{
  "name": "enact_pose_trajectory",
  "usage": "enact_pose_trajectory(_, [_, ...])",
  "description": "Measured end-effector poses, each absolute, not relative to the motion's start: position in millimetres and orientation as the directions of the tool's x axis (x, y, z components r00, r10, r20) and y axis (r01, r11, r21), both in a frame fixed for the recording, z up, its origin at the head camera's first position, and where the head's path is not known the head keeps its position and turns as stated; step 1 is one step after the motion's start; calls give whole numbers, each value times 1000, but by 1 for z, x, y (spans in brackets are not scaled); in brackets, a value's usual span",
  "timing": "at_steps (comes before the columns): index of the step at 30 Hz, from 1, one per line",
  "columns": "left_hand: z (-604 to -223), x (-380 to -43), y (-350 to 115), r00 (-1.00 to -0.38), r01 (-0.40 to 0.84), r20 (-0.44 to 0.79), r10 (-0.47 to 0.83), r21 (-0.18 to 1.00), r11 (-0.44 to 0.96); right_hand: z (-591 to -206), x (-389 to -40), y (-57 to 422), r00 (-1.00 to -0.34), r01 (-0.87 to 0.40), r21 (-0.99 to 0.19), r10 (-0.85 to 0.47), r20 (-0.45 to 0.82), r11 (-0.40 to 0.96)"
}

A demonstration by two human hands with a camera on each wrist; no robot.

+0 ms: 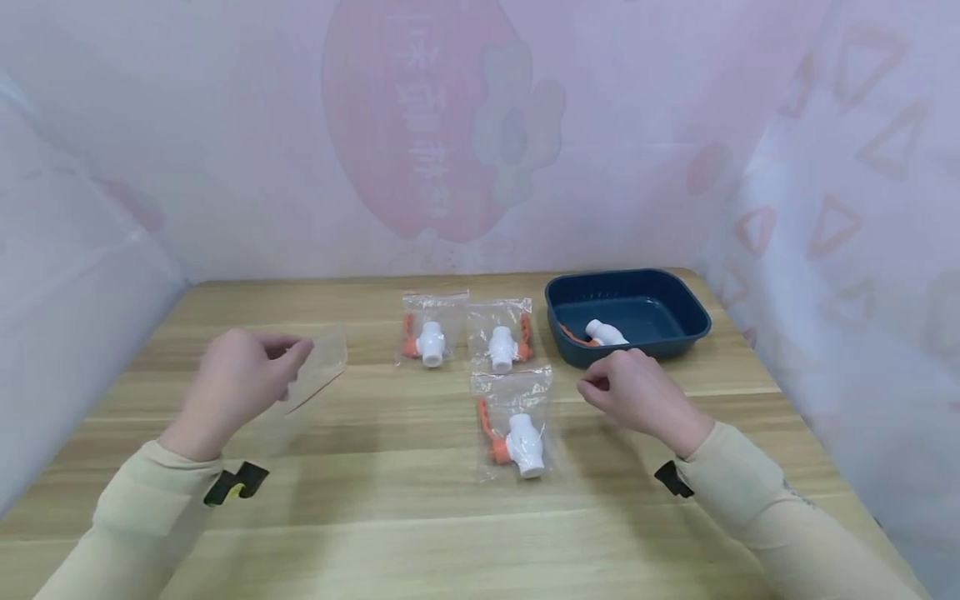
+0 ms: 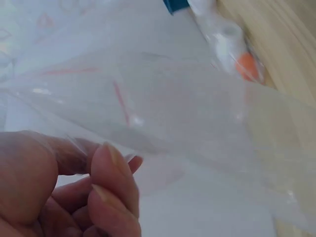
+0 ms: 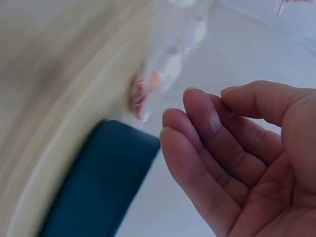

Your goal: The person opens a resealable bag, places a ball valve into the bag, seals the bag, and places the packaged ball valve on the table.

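Between thumb and fingers, my left hand (image 1: 243, 375) pinches a clear zip bag (image 1: 318, 371) with a red line along its edge. The bag spreads across the left wrist view, see-through and with nothing inside it. My right hand (image 1: 637, 396) hovers near the front of the blue basin (image 1: 686, 333), its fingers loosely bent and holding nothing. Inside that basin lies a bare white ball valve (image 1: 606, 333) with an orange handle. Left of the right hand, a bagged white and orange valve (image 1: 526, 446) lies on the table.
Two more bagged valves lie farther back side by side, a left one (image 1: 431, 343) and a right one (image 1: 502, 348), left of the basin. The wooden table (image 1: 405, 542) is bordered by pale printed curtains (image 1: 247, 167) at the back and sides.
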State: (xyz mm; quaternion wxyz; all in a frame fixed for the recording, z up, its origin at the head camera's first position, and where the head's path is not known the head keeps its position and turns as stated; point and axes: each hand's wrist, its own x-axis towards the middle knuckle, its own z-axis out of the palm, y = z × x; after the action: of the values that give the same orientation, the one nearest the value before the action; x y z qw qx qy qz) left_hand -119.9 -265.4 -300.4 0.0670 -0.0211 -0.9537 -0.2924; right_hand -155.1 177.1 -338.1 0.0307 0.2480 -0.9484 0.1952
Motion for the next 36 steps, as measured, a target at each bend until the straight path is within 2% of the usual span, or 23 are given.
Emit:
enact_pose_trajectory(5, [-293,-118,-230,-965,193,262,22,648,736,-324,-154,162,-876,-476,-467,-448,178,745])
enact_pose_trajectory(10, [-291,-120,-197,-967,227,245,66,720,656,-303,-147,130,-890,-424,-669,-419,181,610])
enact_pose_trajectory(13, [-292,-123,-180,-972,223,220,81,761,609,-289,-140,104,-891,-407,-734,-413,187,545])
enact_pose_trajectory(20, [-296,-121,-161,-976,213,206,72,822,528,-275,-134,49,-880,-379,-735,-465,97,563])
enact_pose_trajectory(23, [-299,-119,-159,-977,213,199,82,833,510,-276,-134,38,-877,-355,-750,-477,59,559])
enact_pose_trajectory(28, [-303,-119,-158,-977,213,180,114,842,496,-281,-138,30,-883,-361,-734,-463,71,575])
enact_pose_trajectory(36, [-298,-110,-171,-983,182,154,98,783,594,-284,-147,24,-886,-385,-676,-457,80,628])
